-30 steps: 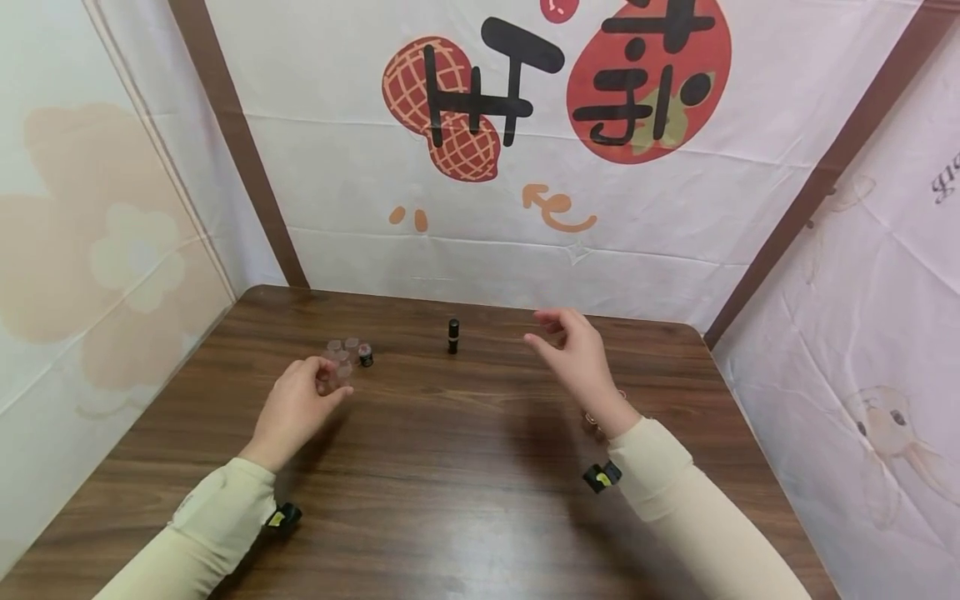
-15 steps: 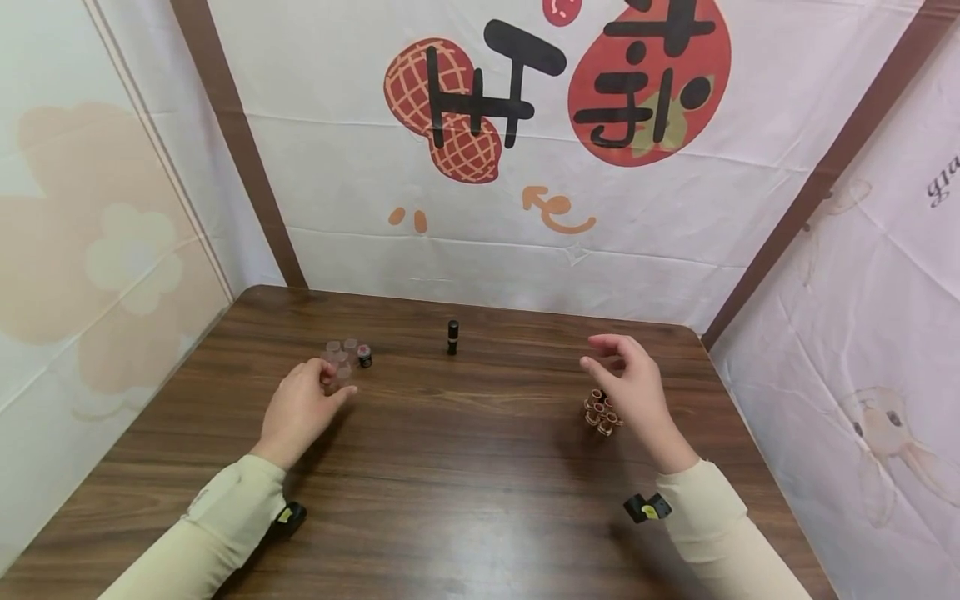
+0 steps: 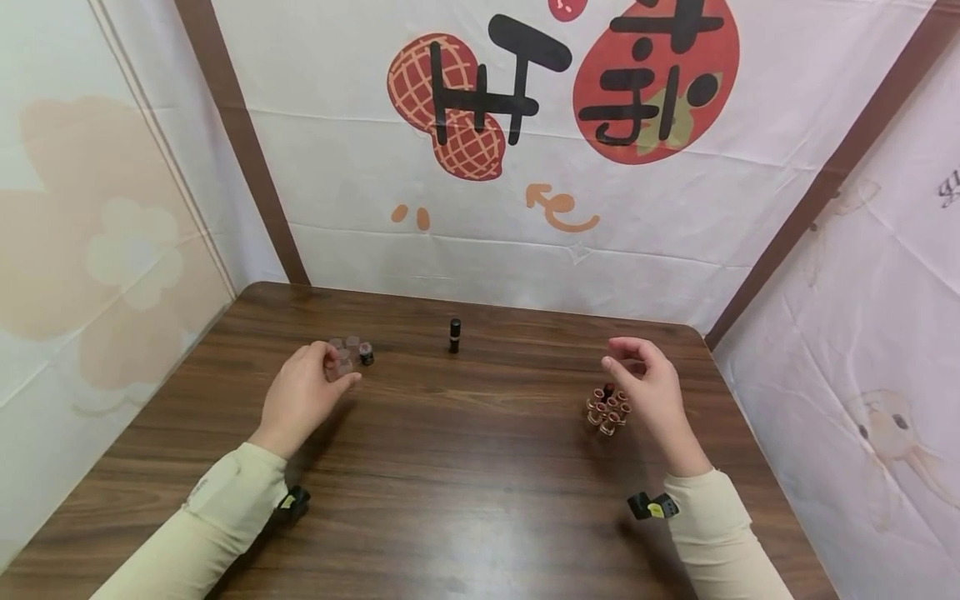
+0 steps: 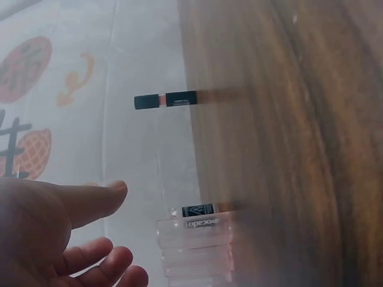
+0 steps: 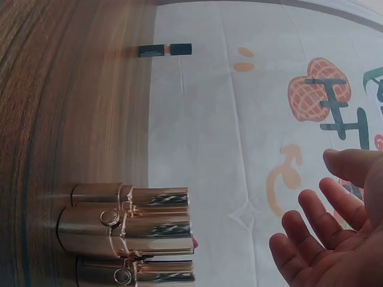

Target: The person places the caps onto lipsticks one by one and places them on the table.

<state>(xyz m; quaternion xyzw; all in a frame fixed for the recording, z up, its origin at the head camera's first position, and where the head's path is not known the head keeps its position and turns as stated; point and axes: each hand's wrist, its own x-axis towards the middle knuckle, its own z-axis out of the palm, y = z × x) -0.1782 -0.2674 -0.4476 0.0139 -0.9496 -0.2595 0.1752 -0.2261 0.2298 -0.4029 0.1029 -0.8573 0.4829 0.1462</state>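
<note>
At the left of the table, my left hand point(image 3: 298, 400) hovers beside a cluster of clear pinkish tubes point(image 3: 343, 365), its fingers loosely bent and holding nothing. A small dark-labelled jar point(image 3: 366, 353) stands against the cluster's right side. On the right, my right hand point(image 3: 654, 398) is raised just beside a group of rose-gold tubes point(image 3: 609, 413), thumb and fingers apart with nothing between them. The right wrist view shows these gold tubes point(image 5: 96, 230) upright and close together, clear of the fingers. A black tube point(image 3: 454, 336) stands alone at the back middle.
The brown wooden table point(image 3: 450, 467) has its back edge against a white printed cloth point(image 3: 337, 167). More printed cloth hangs on the left and right sides. Dark wrist-mounted devices point(image 3: 654, 506) show beneath both wrists.
My right hand has moved right and down toward the table's right side, uncovering the gold tubes. My left hand has shifted only slightly beside the clear tubes.
</note>
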